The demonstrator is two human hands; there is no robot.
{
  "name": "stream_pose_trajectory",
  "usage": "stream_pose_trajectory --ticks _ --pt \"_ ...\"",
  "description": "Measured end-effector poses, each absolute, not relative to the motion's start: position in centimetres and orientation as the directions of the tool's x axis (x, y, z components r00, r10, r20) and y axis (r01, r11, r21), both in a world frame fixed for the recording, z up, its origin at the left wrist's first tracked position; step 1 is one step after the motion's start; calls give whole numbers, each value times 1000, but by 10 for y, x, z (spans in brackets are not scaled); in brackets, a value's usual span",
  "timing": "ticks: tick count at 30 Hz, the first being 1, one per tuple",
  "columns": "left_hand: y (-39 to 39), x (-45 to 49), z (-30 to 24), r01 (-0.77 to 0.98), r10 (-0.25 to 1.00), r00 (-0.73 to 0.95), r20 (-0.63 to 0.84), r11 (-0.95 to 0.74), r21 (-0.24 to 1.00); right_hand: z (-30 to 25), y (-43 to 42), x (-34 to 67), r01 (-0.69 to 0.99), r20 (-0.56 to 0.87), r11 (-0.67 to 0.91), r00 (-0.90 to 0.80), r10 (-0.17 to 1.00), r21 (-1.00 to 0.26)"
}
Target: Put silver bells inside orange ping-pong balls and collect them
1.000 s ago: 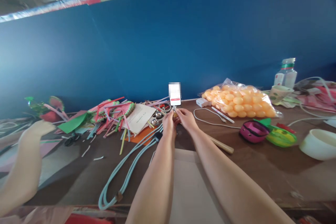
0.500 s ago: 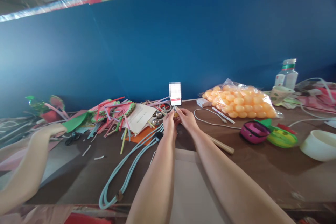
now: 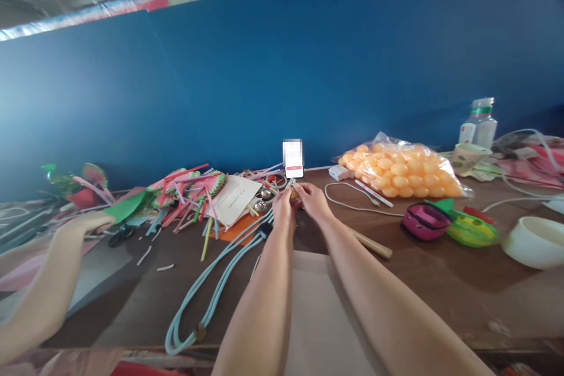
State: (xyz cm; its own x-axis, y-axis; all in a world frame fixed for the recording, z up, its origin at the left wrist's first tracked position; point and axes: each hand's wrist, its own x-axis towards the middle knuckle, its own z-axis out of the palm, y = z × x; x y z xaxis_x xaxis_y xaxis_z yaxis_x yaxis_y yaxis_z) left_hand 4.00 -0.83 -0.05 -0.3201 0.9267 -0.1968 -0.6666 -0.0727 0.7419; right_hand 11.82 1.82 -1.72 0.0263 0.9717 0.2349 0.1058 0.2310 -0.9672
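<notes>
Blue panelling (image 3: pixel 273 82) backs a brown table (image 3: pixel 423 288) as a person's left hand (image 3: pixel 282 207) and right hand (image 3: pixel 312 200) pinch a small gold-toned object (image 3: pixel 294 192), partly hidden; from there, a phone (image 3: pixel 294 160) stands at 12 o'clock, bagged orange balls (image 3: pixel 400 173) at 3, a co-worker's hand (image 3: pixel 97 221) at 9.

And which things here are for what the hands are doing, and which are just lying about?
In use:
left hand and right hand
small gold-coloured object pinched between them, too tiny to name

Probably just lying about:
bag of orange balls
purple fabric item
white charger block
wooden stick, though I can't be sure
</notes>
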Motion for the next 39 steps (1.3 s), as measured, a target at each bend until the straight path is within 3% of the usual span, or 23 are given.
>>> stream_pose_trajectory --ticks 4,11,18,39 --pt "-8 39 -2 -669 941 -297 -162 -84 739 -18 18 117 19 200 200 47 979 -980" --pt "-7 36 -4 -676 961 -269 -63 -142 723 -7 10 115 -303 28 24 -9 1000 -953" --pt "-9 36 -2 -695 963 -267 -21 -177 696 1 5 119 -411 11 -20 -74 997 -911" --pt "-9 34 -3 -666 957 -282 64 -243 706 -1 6 120 -426 132 63 -134 982 -903"
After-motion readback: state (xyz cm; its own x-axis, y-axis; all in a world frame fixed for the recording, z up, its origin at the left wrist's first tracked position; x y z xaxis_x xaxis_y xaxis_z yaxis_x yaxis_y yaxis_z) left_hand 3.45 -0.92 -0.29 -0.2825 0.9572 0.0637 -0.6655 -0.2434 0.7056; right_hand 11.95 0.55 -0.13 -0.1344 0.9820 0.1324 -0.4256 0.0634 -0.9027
